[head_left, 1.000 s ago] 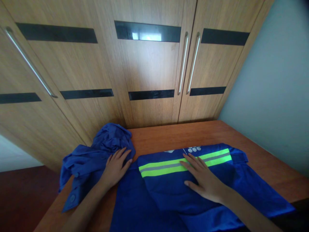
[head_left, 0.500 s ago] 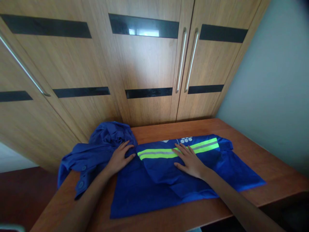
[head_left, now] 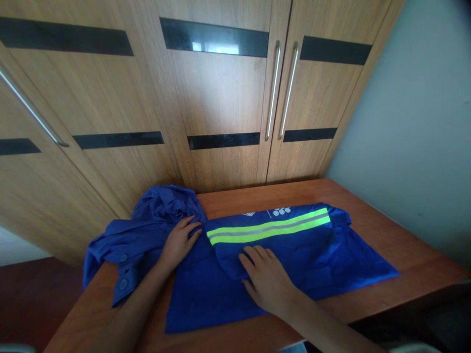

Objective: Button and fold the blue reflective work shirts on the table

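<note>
A wooden wardrobe (head_left: 206,98) with black inlay bands and long metal handles fills the back of the view, its doors shut, and a pale grey wall (head_left: 415,132) runs down the right side. In front of them stands a reddish-brown wooden table (head_left: 368,196), its far edge tight against the wardrobe.

A blue work shirt (head_left: 312,250) lies spread flat across the middle of the table, reaching from near the front edge toward the right side, with a neon-yellow reflective stripe (head_left: 268,229) crossing its upper part and a small white logo (head_left: 281,212) just above the stripe. A folded flap of the same cloth lies over the shirt's centre.

At the table's far left corner sits a second blue garment (head_left: 147,230) — crumpled, with buttons showing along a strip that hangs over the left edge.

The person's right hand (head_left: 267,279) rests palm down on the folded flap below the stripe, fingers stretched out and slightly spread, gripping nothing. The left hand (head_left: 179,241) lies flat where the crumpled garment meets the left end of the spread shirt — fingers open and extended toward the stripe's left end, pressing on cloth rather than clasping it.
</note>
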The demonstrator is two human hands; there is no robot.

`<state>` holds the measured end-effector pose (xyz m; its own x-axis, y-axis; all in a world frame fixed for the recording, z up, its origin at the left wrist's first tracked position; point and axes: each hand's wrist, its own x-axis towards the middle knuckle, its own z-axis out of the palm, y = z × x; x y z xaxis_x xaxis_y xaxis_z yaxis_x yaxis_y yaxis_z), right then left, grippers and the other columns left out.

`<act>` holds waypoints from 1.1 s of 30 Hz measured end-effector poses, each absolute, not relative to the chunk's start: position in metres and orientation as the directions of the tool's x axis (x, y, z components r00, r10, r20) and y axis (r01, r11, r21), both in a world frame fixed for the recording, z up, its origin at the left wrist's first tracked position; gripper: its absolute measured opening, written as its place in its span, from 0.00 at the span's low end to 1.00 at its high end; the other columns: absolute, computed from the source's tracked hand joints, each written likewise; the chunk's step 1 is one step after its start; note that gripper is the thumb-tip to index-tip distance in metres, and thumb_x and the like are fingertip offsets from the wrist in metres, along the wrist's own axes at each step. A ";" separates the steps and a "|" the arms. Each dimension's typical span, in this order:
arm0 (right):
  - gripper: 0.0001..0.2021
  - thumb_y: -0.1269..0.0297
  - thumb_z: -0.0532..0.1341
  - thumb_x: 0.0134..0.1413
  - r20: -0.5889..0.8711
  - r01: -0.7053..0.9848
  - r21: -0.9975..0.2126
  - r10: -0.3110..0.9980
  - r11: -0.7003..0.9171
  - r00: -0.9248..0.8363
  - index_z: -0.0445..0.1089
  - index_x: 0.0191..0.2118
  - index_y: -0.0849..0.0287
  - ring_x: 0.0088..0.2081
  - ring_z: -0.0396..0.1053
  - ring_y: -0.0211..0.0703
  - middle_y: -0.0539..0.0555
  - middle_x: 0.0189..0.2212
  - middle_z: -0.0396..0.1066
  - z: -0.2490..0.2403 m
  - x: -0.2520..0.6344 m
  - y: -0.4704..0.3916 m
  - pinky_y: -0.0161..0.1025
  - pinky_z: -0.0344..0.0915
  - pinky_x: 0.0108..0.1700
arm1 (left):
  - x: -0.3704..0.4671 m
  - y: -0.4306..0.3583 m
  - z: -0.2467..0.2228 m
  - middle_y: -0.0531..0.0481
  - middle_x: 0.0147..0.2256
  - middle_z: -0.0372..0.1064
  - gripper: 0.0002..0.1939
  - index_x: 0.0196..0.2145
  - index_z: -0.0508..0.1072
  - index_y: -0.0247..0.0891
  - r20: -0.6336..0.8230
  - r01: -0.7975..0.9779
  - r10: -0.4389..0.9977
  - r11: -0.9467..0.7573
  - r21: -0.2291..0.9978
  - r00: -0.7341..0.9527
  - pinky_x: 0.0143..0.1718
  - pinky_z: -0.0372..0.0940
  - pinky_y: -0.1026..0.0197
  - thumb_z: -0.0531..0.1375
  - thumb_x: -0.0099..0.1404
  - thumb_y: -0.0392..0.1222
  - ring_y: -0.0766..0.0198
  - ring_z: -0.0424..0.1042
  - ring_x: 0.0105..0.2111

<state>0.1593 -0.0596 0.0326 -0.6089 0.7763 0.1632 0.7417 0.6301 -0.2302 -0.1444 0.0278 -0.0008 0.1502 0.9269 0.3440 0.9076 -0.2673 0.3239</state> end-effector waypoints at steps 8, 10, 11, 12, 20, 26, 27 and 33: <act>0.10 0.69 0.53 0.59 0.395 0.619 -0.571 0.842 0.539 -0.369 0.70 0.42 0.55 0.41 0.69 0.45 0.54 0.38 0.71 0.043 0.164 -0.042 0.40 0.66 0.45 | -0.145 0.031 0.000 0.41 0.49 0.72 0.21 0.38 0.77 0.37 0.387 0.848 0.922 -0.207 0.488 0.002 0.57 0.61 0.51 0.49 0.67 0.51 0.54 0.70 0.51; 0.09 0.70 0.53 0.59 0.423 0.531 -0.645 0.835 0.550 -0.352 0.70 0.41 0.55 0.39 0.69 0.44 0.53 0.36 0.70 0.041 0.166 -0.043 0.39 0.66 0.43 | -0.143 0.029 0.002 0.41 0.48 0.73 0.20 0.37 0.77 0.37 0.387 0.850 0.922 -0.186 0.493 -0.023 0.55 0.62 0.51 0.48 0.67 0.49 0.54 0.71 0.50; 0.09 0.71 0.54 0.58 0.412 0.503 -0.660 0.829 0.557 -0.378 0.70 0.40 0.55 0.38 0.69 0.43 0.53 0.34 0.69 0.038 0.166 -0.045 0.38 0.66 0.41 | -0.141 0.028 0.003 0.40 0.48 0.73 0.19 0.37 0.76 0.37 0.385 0.857 0.923 -0.185 0.481 -0.017 0.56 0.62 0.50 0.49 0.66 0.48 0.54 0.71 0.50; 0.10 0.73 0.54 0.57 0.391 0.489 -0.666 0.822 0.563 -0.414 0.70 0.39 0.55 0.37 0.69 0.43 0.52 0.34 0.69 0.035 0.166 -0.047 0.38 0.65 0.41 | -0.137 0.025 0.006 0.40 0.49 0.72 0.18 0.37 0.77 0.37 0.388 0.872 0.922 -0.192 0.450 0.002 0.56 0.61 0.49 0.50 0.65 0.46 0.52 0.70 0.51; 0.15 0.77 0.53 0.53 0.411 0.384 -0.738 0.821 0.555 -0.396 0.71 0.43 0.56 0.35 0.68 0.40 0.51 0.32 0.68 0.027 0.168 -0.051 0.36 0.63 0.37 | -0.116 0.019 0.024 0.42 0.57 0.65 0.21 0.48 0.74 0.43 0.385 0.950 0.888 -0.302 0.074 0.252 0.61 0.45 0.35 0.60 0.56 0.40 0.44 0.57 0.60; 0.14 0.74 0.53 0.54 0.449 0.355 -0.774 0.849 0.525 -0.279 0.72 0.42 0.58 0.36 0.69 0.41 0.53 0.33 0.70 0.021 0.173 -0.050 0.36 0.64 0.39 | -0.135 0.037 0.012 0.44 0.49 0.74 0.15 0.40 0.78 0.39 0.371 0.804 0.923 -0.294 0.518 0.099 0.57 0.59 0.48 0.54 0.62 0.42 0.53 0.69 0.51; 0.14 0.74 0.53 0.54 0.440 0.358 -0.780 0.857 0.513 -0.269 0.72 0.42 0.58 0.36 0.69 0.42 0.53 0.34 0.71 0.019 0.173 -0.050 0.36 0.65 0.40 | -0.138 0.038 0.010 0.44 0.48 0.74 0.16 0.40 0.78 0.38 0.361 0.771 0.930 -0.281 0.571 0.071 0.57 0.60 0.49 0.53 0.63 0.45 0.53 0.70 0.51; 0.22 0.76 0.53 0.49 0.259 0.550 -0.637 0.823 0.539 -0.506 0.70 0.49 0.57 0.41 0.70 0.44 0.54 0.39 0.72 0.020 0.167 -0.056 0.38 0.65 0.44 | -0.144 0.040 0.004 0.43 0.50 0.74 0.23 0.45 0.76 0.35 0.317 0.726 0.947 -0.259 0.637 0.059 0.57 0.61 0.51 0.50 0.65 0.51 0.54 0.70 0.51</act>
<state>0.1673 -0.0562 0.0200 -0.5063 0.8226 0.2589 0.5502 0.5393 -0.6375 -0.1436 0.0401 0.0043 0.0592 0.9466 0.3168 0.7257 -0.2587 0.6375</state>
